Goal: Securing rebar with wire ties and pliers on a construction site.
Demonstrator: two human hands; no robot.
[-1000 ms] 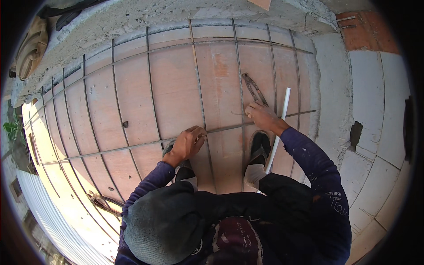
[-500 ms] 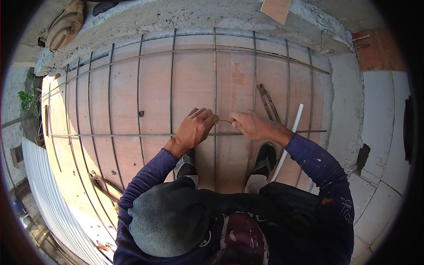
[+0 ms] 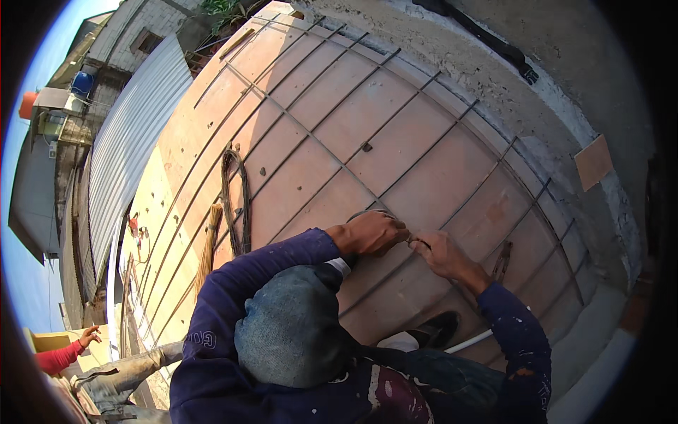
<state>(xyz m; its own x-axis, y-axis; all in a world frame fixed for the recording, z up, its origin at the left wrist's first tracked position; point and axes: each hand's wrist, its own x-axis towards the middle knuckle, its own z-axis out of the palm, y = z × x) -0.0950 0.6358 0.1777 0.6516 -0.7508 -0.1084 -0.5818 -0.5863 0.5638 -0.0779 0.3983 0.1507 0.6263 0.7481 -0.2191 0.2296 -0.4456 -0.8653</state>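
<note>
A grid of thin steel bars (image 3: 308, 133) lies over pink boards (image 3: 424, 177). My left hand (image 3: 374, 233) has curled fingers over a bar crossing; what they grip is hidden. Just right of it, my right hand (image 3: 441, 256) pinches a short piece of thin tie wire (image 3: 414, 240) at that crossing. A pair of pliers (image 3: 503, 260) lies on the boards right of my right hand. A white pipe (image 3: 470, 339) shows under my right forearm. My dark shoe (image 3: 438, 327) rests among the bars.
A coil of dark wire (image 3: 244, 219) and a straw broom (image 3: 208, 251) lie left. At lower left is a co-worker's hand (image 3: 88, 338). A corrugated sheet (image 3: 134, 120) borders the boards. A concrete ledge (image 3: 494, 99) runs along the far right, with a tile-like offcut (image 3: 593, 162).
The view has swung left, bringing rooftops and a co-worker into sight. My hands have drawn together at a bar crossing; the wire that stretched between them now barely shows.
</note>
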